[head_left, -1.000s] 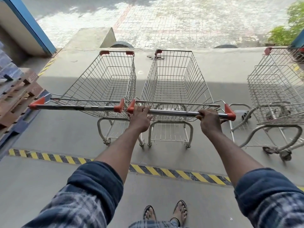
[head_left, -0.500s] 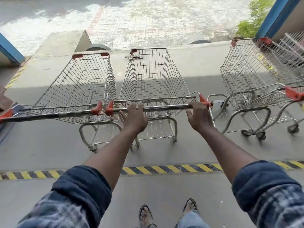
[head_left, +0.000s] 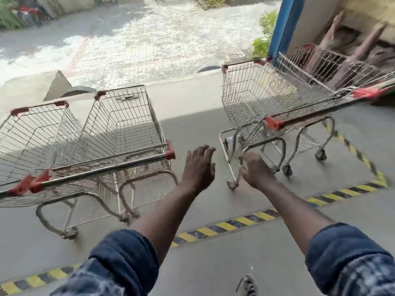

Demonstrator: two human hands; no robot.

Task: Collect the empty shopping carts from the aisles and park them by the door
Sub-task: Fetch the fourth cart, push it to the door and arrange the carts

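Note:
Two empty wire shopping carts with red handle ends stand side by side on the left: the far-left cart and the cart beside it, whose handle bar runs across the lower left. A third empty cart stands on the right, with more nested wire carts behind it. My left hand hovers with spread fingers just right of the middle cart's handle end, holding nothing. My right hand is spread too, in front of the right cart's lower frame, apart from it as far as I can tell.
A yellow-black hazard stripe crosses the grey concrete floor and turns up at the right. A blue pillar and a wall stand at the back right. A concrete ramp and sunlit paving lie beyond the floor's edge.
Both hands have let go of the middle cart's handle and moved right with fingers spread. My view has swung right, so the two parked carts now sit at the left.

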